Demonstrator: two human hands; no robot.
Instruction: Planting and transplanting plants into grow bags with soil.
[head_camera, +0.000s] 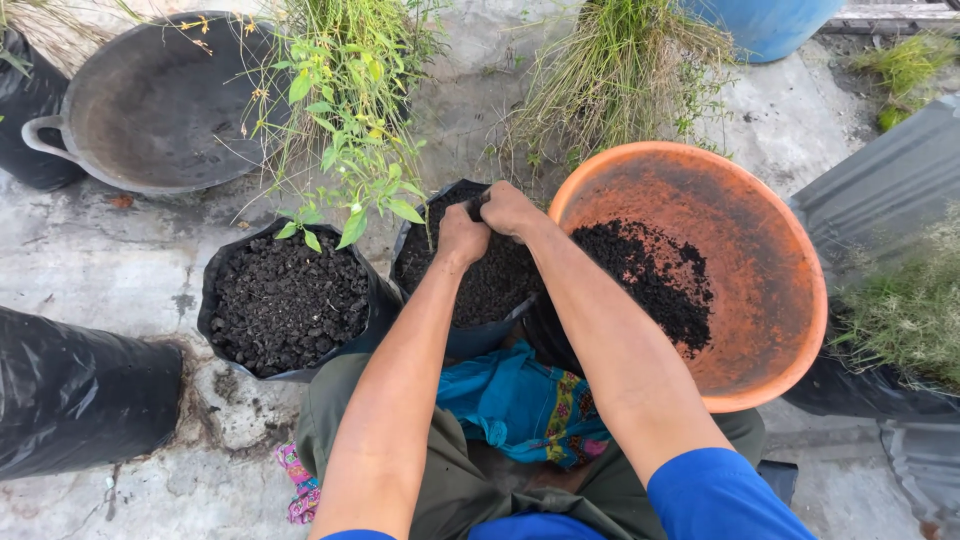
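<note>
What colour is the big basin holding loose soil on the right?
Orange, with dusty soil-stained inner walls; the basin shows best in the head view.

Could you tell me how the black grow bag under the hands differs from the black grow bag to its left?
The bag under the hands has the left hand and right hand pressed into its soil; the left bag is untouched. The left bag shows its whole round soil surface; the other's is partly hidden by the forearms. Green leaves hang over the left bag's far rim, not over the other's soil. Both are black plastic, filled near the rim with dark crumbly soil.
</note>
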